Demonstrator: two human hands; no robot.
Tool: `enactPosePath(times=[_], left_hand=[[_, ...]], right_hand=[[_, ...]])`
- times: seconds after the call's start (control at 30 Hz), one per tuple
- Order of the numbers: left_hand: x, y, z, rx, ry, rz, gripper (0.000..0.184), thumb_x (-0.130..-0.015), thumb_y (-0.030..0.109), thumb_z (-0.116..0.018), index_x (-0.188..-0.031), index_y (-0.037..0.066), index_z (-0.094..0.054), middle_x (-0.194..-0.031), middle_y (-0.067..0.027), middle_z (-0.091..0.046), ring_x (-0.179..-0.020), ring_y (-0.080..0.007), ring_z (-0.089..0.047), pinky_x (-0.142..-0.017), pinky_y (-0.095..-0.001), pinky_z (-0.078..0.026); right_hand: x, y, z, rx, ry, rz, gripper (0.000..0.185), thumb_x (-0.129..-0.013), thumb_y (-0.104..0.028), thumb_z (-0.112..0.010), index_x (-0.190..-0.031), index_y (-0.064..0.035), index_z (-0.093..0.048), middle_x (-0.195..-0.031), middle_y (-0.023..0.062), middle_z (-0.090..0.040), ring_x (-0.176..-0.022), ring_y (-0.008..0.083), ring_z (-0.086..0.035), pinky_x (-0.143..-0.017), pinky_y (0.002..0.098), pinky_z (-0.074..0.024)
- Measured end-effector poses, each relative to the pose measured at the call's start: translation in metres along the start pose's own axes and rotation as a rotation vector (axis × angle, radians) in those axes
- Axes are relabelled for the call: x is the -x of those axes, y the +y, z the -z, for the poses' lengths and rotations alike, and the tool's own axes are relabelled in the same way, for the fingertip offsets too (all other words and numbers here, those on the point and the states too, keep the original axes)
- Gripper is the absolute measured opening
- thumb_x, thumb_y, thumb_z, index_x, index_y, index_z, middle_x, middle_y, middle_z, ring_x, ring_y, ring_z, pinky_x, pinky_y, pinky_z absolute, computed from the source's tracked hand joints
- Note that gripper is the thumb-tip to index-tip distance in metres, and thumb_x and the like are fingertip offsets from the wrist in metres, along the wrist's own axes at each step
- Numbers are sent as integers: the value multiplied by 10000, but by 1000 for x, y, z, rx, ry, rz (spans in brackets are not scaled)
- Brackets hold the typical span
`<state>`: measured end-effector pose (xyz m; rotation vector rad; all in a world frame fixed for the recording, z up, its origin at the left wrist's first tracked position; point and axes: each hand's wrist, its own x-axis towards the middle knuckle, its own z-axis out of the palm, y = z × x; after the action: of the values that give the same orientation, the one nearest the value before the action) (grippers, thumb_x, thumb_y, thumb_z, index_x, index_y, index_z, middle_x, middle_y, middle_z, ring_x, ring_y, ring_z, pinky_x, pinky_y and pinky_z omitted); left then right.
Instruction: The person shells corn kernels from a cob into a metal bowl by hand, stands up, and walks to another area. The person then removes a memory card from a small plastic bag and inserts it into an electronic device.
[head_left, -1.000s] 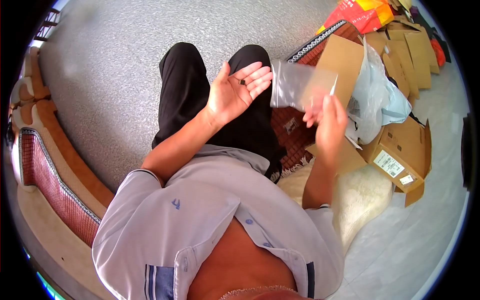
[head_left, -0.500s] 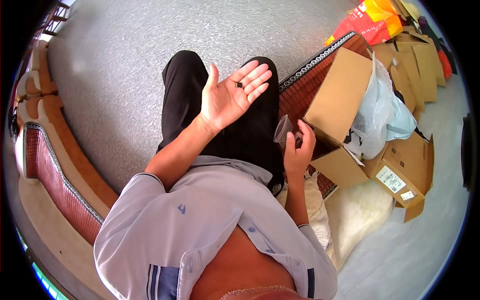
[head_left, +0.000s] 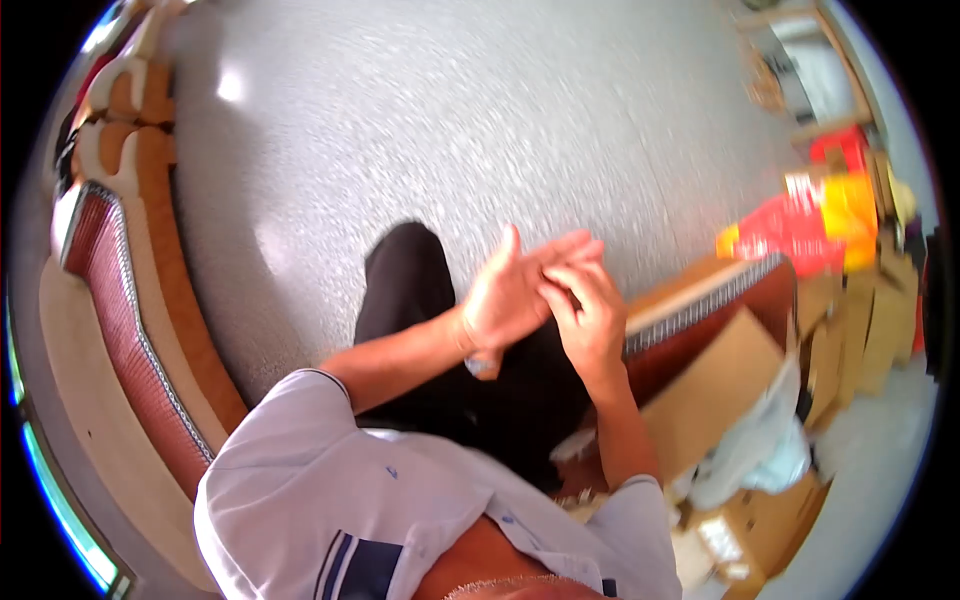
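Note:
My left hand [head_left: 505, 300] is held palm up above my lap, its thumb and fingers stretched out. Over its fingers reaches my right hand [head_left: 592, 325], with thumb and forefinger brought together in a pinch against them. What lies between those fingertips is hidden and blurred. The small black square piece that lay on my left fingers earlier is not visible now. Beneath both hands are my dark trousers [head_left: 410, 285].
To the right, a cardboard box [head_left: 715, 395] lies on a woven-mat seat [head_left: 690, 335] beside a pale plastic bag [head_left: 750, 450]. A red and yellow bag [head_left: 800, 230] is farther off. Along the left runs another matted seat [head_left: 125, 310]. Grey speckled floor [head_left: 450, 120] stretches ahead.
My right hand has moved from beside the box to my left hand's fingers and closed into a pinch. The view has shifted, so surroundings appear lower.

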<state>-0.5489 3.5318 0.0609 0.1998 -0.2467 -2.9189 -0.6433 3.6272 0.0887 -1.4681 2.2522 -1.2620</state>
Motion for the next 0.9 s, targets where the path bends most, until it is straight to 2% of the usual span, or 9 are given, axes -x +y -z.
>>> enactPosePath(times=[0.13,0.27,0.4,0.43,0.5,0.57,0.67,0.8,0.9], left_hand=[[-32,53,-9,-145,34,-109,937,-899,731,-269,-1500,16,-193,-1556,-123,-243,-1406,-259,-275,-1158,-424,-199],[-23,102,-50,-214,79,-216,853,-947,665,-234,-1495,12,-206,-1543,-147,-255,-1428,-269,-225,-1179,-426,-148],[20,136,-98,-211,356,-261,647,-1015,498,-308,-1473,41,-305,-1446,-147,-409,-1322,-254,-393,-1121,-417,-272],[36,141,-106,-255,489,-297,537,-1023,386,-391,-1426,31,-384,-1356,-137,-497,-1226,-228,-484,-1055,-400,-364],[71,161,-136,-562,654,-303,286,-983,253,-531,-1122,8,-580,-1056,-69,-613,-982,-126,-564,-879,-309,-460],[105,180,-169,-753,789,-243,191,-930,178,-603,-927,-13,-616,-785,-23,-625,-756,-103,-581,-699,-271,-494],[159,217,-212,-1117,825,-288,212,-912,187,-628,-907,-24,-617,-793,-65,-647,-738,-115,-591,-670,-281,-494],[207,257,-246,-1026,848,-446,290,-913,276,-628,-855,-8,-629,-745,-100,-660,-678,-143,-614,-605,-319,-487],[229,295,-263,-1066,979,-385,324,-924,316,-610,-845,4,-647,-702,-83,-657,-661,-148,-622,-594,-303,-491]], right_hand=[[-81,3,-9,-330,-198,-228,123,-796,55,-688,-906,13,-652,-844,42,-625,-737,114,-577,-658,260,-473],[-134,-52,-10,-371,-239,-241,89,-815,21,-686,-896,6,-653,-839,77,-645,-725,154,-615,-659,277,-495],[-151,-116,-6,-413,-294,-459,66,-870,-45,-666,-869,15,-640,-757,55,-667,-693,106,-615,-631,261,-497],[-152,-133,-5,-478,-347,-511,77,-892,-55,-643,-873,18,-629,-765,61,-664,-664,105,-612,-603,253,-499],[-154,-175,2,-533,-462,-599,95,-917,-69,-618,-885,20,-618,-770,65,-660,-628,108,-611,-568,246,-504],[-158,-219,7,-530,-576,-637,93,-920,-69,-617,-893,20,-620,-773,66,-663,-615,110,-612,-559,246,-509],[-166,-282,4,-537,-697,-620,91,-909,-61,-633,-902,28,-647,-785,64,-676,-633,109,-625,-574,244,-518],[-199,-349,-17,-489,-843,-546,95,-903,-62,-638,-911,31,-656,-791,63,-682,-632,106,-626,-581,241,-522],[-235,-392,-36,-535,-877,-489,102,-890,-66,-650,-923,28,-674,-794,58,-687,-640,99,-620,-594,231,-511]])
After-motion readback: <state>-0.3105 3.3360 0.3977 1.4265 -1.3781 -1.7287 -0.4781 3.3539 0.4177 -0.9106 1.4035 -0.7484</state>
